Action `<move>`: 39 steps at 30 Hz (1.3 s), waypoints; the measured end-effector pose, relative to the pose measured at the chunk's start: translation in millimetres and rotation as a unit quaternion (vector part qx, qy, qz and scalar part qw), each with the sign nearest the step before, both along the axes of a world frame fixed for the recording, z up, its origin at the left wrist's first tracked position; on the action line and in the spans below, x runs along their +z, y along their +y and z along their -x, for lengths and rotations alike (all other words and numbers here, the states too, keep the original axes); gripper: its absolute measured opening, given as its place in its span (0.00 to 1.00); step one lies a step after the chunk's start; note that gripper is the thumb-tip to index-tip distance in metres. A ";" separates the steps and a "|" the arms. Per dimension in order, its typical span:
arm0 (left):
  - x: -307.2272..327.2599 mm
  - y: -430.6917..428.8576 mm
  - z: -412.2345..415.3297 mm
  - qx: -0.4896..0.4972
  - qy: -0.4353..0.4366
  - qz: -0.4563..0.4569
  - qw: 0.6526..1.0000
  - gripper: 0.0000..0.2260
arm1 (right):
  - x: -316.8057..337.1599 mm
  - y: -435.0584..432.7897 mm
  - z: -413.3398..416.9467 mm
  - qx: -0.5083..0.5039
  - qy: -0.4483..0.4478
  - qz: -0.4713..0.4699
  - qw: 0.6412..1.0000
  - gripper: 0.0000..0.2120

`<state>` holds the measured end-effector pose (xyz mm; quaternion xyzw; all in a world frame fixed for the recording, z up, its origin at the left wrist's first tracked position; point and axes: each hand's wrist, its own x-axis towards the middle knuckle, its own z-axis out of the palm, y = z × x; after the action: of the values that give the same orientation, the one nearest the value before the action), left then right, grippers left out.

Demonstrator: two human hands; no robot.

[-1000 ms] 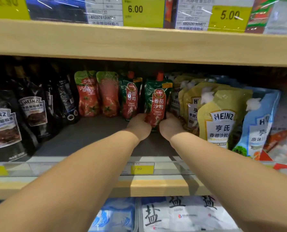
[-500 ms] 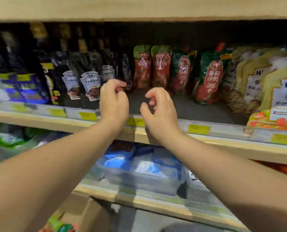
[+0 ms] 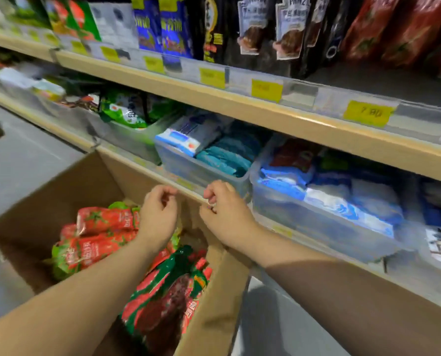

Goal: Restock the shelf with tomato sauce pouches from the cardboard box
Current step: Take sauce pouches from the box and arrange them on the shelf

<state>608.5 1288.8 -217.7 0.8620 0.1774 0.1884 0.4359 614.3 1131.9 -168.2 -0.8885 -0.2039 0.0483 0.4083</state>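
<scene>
Cardboard box [image 3: 60, 199] sits open on the floor below the shelf [image 3: 278, 116], its matte brown walls holding a loose heap of glossy, crinkled red-and-green pouches [image 3: 101, 235]. Your left hand [image 3: 157, 217] and right hand [image 3: 227, 214] hover above that heap, fingers loosely curled and grasping nothing. Beside them, clear plastic bins [image 3: 206, 173] hold soft blue and white packets, and yellow price tags [image 3: 265, 89] line the wooden shelf edge above.

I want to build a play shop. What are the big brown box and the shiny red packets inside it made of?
The big brown box looks like cardboard: matte tan walls with folded flaps. The red tomato sauce packets look like soft glossy plastic or foil film: they crinkle, sag and catch the light. Which film exactly can't be told.
</scene>
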 end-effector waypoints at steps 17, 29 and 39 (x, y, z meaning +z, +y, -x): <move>-107.1 36.2 47.5 -0.159 0.444 -0.006 0.882 0.10 | -90.1 80.4 -10.4 0.187 0.371 0.406 0.814 0.15; -79.2 43.3 38.5 0.037 0.249 0.288 0.924 0.12 | -100.8 73.5 -12.9 0.131 0.409 0.380 0.819 0.26; 29.2 36.0 39.8 0.014 0.049 0.399 0.915 0.10 | -35.2 50.4 -1.2 0.053 0.252 0.007 0.966 0.23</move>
<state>568.7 1324.8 -188.5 0.6220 0.2713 0.0653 0.7316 615.5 1182.3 -203.4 -0.8384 -0.1413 0.2938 0.4369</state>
